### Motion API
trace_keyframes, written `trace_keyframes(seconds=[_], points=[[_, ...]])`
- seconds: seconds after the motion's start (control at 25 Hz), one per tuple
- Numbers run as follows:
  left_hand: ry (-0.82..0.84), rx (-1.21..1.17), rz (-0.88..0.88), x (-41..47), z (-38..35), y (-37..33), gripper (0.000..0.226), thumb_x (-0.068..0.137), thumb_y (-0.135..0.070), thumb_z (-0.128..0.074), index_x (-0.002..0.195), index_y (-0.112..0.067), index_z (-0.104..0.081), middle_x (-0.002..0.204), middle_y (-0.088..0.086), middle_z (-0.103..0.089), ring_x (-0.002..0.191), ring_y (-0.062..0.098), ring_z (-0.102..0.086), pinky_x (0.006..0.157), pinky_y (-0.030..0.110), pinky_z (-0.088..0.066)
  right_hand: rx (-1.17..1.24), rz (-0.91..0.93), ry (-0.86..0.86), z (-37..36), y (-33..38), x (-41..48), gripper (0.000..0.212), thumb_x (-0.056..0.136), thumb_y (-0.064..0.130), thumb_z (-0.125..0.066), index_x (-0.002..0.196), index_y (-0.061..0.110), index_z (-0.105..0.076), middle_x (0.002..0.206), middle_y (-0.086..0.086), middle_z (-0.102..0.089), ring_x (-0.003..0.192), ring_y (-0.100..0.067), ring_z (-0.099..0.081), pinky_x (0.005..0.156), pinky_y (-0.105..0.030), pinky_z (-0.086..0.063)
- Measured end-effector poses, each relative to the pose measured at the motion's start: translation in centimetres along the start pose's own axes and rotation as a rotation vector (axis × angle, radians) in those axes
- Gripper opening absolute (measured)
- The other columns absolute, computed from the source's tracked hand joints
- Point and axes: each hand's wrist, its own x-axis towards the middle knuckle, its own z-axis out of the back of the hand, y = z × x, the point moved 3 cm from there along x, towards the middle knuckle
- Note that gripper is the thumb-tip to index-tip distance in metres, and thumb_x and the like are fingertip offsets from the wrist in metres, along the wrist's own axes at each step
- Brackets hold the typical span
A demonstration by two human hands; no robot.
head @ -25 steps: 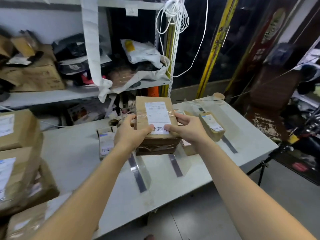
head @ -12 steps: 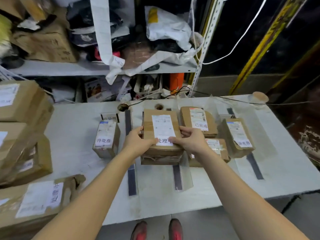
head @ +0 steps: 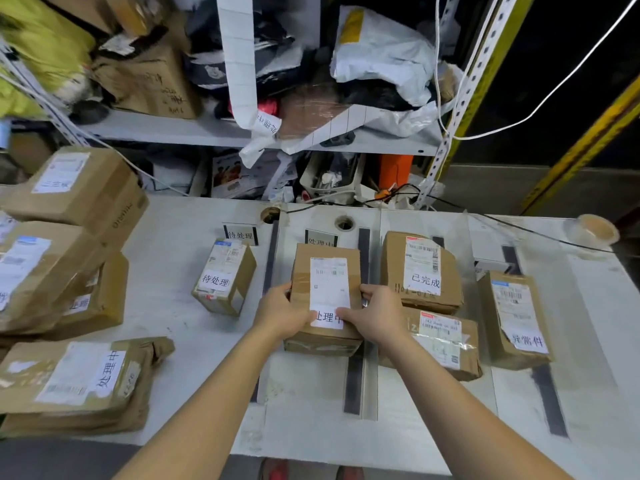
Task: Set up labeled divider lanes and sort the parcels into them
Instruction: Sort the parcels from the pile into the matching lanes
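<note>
Two grips, left hand (head: 284, 315) and right hand (head: 375, 315), clasp the parcel (head: 327, 271) labelled 处理中, lane card (head: 320, 239) seemingly matching.

Labeled cardboard parcel (head: 327, 296), lying flat, between dark divider strips (head: 353, 382)

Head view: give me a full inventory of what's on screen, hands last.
held parcel: one, brown with white label, second lane
first-lane parcel: one, brown, leftmost lane
third-lane parcels: two, brown, one behind the other
fourth-lane parcel: one, brown, rightmost lane
unsorted parcels: at least four, brown, piled at the table's left end
divider strips: four, dark grey, running front to back, one mostly hidden
lane cards: two legible, white, at lane backs
tape roll: one, clear-tan, back right corner
table: one, white
shelf: one, grey-white, behind table, holding bags and cartons
left hand: grips held parcel's left side
right hand: grips its right side
</note>
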Motion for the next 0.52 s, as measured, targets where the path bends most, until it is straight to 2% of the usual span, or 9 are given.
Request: trace_keyframes(seconds=[0.24,0.44,0.52], points=[[-0.042,0.038,-0.014,1.5,-0.7,0.3,0.06,0.073,-0.012,-0.084,0.127,-0.03,-0.065,0.115,-0.01,-0.072,0.103,0.014,-0.066,0.089,0.037,-0.059,-0.014,-0.02,-0.013,-0.8,0.0,2.1,0.059,0.074,0.023,-0.09,0.129,0.015,-0.068,0.124,0.001,-0.072,0.113,-0.018,-0.067,0.095,-0.036,-0.057],[-0.068,0.078,-0.094,0.7,-0.3,-0.3,0.067,0.078,-0.016,-0.082,0.139,-0.025,-0.056,0.122,-0.01,-0.069,0.109,0.015,-0.066,0.091,0.032,-0.056,-0.066,0.029,0.047,-1.4,1.1,1.9,0.043,0.082,0.018,-0.08,0.124,0.019,-0.069,0.118,0.004,-0.072,0.11,-0.018,-0.067,0.081,-0.028,-0.056],[-0.091,0.07,-0.138,-0.3,0.9,-1.2,0.065,0.083,-0.018,-0.08,0.141,-0.022,-0.053,0.122,-0.013,-0.065,0.115,0.014,-0.062,0.091,0.03,-0.052,-0.11,0.082,0.039,-0.8,1.8,1.4,0.044,0.083,0.019,-0.077,0.126,0.017,-0.067,0.115,0.001,-0.073,0.101,-0.016,-0.067,0.075,-0.026,-0.056]])
